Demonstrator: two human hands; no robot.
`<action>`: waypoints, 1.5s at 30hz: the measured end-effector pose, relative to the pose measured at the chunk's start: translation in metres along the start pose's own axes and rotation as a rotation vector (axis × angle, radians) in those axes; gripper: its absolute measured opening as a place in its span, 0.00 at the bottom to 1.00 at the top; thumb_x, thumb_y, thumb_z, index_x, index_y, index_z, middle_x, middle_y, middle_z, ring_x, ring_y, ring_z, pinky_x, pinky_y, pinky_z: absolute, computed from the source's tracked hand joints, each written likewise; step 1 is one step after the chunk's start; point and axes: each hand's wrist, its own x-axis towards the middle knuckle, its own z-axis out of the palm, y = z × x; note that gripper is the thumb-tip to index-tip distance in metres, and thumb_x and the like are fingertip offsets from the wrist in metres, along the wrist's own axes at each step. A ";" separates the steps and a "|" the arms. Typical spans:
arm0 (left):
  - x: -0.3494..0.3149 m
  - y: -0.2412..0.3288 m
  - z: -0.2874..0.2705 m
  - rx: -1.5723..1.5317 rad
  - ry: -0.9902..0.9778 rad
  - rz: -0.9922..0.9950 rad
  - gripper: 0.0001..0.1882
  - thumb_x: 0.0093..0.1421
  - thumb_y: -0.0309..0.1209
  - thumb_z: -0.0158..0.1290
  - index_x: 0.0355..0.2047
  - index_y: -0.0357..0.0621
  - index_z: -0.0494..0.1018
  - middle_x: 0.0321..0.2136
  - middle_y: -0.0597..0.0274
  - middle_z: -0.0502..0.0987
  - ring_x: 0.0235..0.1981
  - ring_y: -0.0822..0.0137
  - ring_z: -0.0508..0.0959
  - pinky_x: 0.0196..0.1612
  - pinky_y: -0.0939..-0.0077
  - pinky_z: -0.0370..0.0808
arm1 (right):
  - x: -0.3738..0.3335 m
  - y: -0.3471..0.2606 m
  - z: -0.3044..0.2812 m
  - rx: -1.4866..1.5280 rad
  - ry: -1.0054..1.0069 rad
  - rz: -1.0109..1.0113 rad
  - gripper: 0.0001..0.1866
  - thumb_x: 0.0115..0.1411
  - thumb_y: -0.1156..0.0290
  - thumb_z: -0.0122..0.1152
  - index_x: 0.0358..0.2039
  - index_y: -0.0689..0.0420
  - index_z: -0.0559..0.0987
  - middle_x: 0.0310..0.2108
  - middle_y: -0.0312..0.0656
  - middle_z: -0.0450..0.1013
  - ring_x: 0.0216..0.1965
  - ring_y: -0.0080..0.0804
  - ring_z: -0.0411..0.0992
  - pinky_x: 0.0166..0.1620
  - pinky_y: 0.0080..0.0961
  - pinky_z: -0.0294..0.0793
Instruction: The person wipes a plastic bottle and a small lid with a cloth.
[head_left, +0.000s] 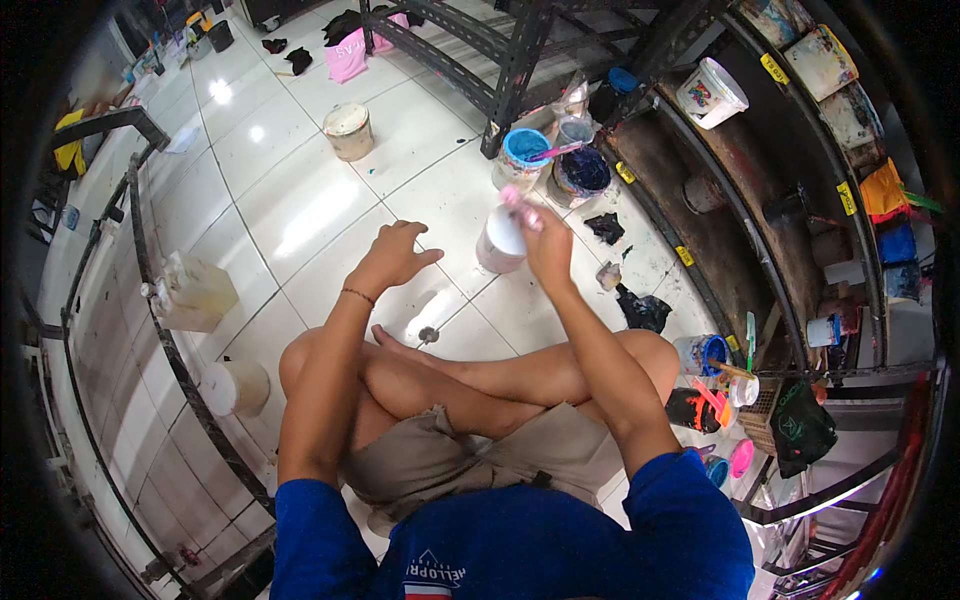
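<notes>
I sit cross-legged on the floor with both hands in front of me. My right hand (548, 245) is closed on a small crumpled pink cloth (518, 205), slightly blurred, at the upper edge of a white tub (500, 243). That tub stands upright on the tiles, its top pale and smooth; whether this is a lid or its contents I cannot tell. To its left, my left hand (398, 256) hangs over the floor with fingers spread, touching nothing. Just beyond the tub are a bucket of light blue paint (522, 155) and a bucket of dark blue paint (580, 175).
A lidded, stained tub (348, 132) stands farther off. A jerrycan (195, 292) and a cream tub (235, 388) are at my left beside a metal rail (170, 320). Black scraps (642, 308) lie at right, near racks (720, 160) holding paint pots. A black metal frame (515, 80) rises ahead.
</notes>
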 end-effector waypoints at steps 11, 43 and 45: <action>0.004 0.001 0.021 -0.020 -0.112 0.016 0.32 0.58 0.50 0.56 0.53 0.37 0.72 0.51 0.40 0.73 0.54 0.42 0.70 0.59 0.56 0.67 | -0.006 0.034 0.028 -0.605 -0.303 -0.566 0.16 0.58 0.70 0.55 0.48 0.51 0.79 0.55 0.41 0.71 0.61 0.46 0.63 0.63 0.42 0.62; 0.010 -0.014 0.026 0.004 -0.092 -0.087 0.33 0.57 0.53 0.55 0.53 0.38 0.72 0.53 0.40 0.71 0.55 0.40 0.69 0.58 0.54 0.67 | -0.024 0.025 0.059 -0.566 -0.232 -0.675 0.15 0.54 0.78 0.54 0.43 0.60 0.79 0.55 0.43 0.71 0.60 0.45 0.65 0.63 0.37 0.65; 0.006 -0.019 0.025 0.003 -0.083 -0.099 0.33 0.57 0.53 0.56 0.54 0.38 0.72 0.53 0.40 0.71 0.55 0.40 0.69 0.58 0.54 0.67 | -0.041 0.018 0.059 -0.426 -0.304 -0.781 0.14 0.54 0.78 0.54 0.42 0.60 0.79 0.54 0.43 0.72 0.59 0.44 0.66 0.62 0.36 0.66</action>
